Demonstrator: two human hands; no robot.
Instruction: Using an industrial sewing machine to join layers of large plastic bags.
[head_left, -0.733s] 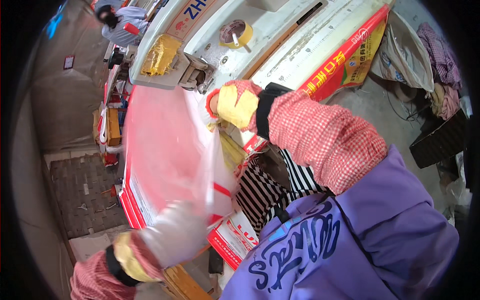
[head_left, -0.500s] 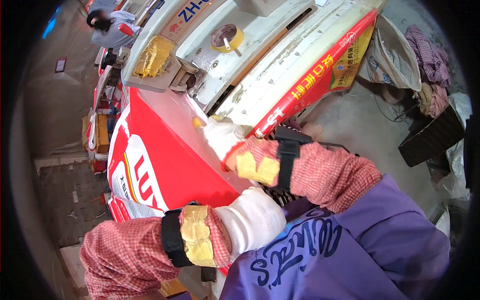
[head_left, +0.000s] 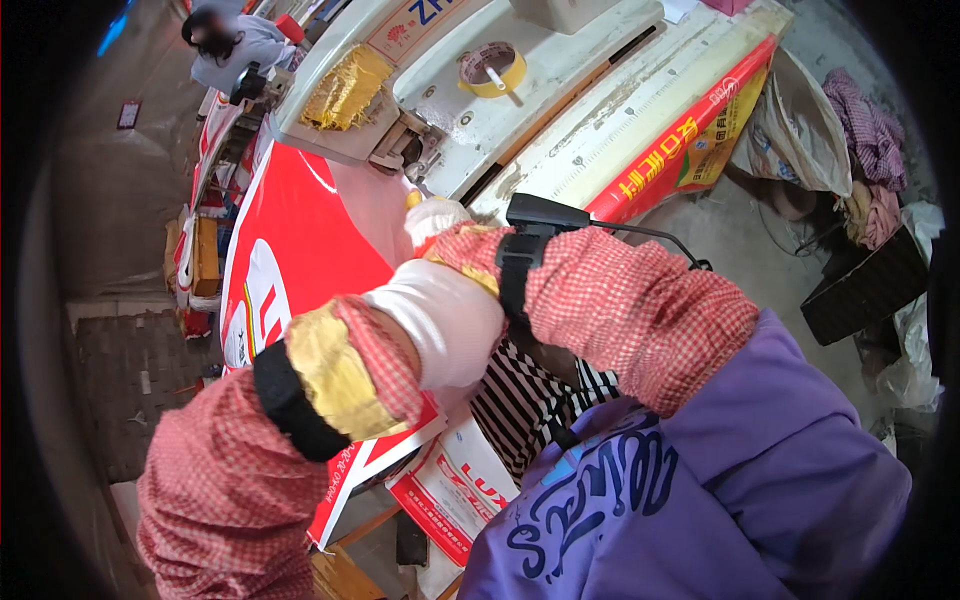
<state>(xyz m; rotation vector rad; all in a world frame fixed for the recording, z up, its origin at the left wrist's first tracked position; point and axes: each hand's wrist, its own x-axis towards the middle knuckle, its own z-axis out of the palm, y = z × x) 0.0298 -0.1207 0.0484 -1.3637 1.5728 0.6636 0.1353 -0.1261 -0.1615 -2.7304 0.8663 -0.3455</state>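
A red and white printed sheet runs up to the metal foot of a white sewing machine. My right hand, in a white glove with a yellow fingertip, lies on the sheet just below that foot, with one finger stretched forward. Close behind it is my left hand, also white-gloved, over the sheet's near part. My right forearm hides the left fingers, so their hold on the sheet cannot be made out. Both forearms wear red checked sleeves with black straps and yellow patches.
On the machine lies a roll of yellow tape. A black bar stands out by my right wrist. To the right are a white sack, checked cloth and a dark box. A person is at far left.
My left hand has moved up and left, under the right forearm. My right hand has shifted slightly up, closer to the machine's foot. The sheet has slid upward, baring striped cloth on my lap.
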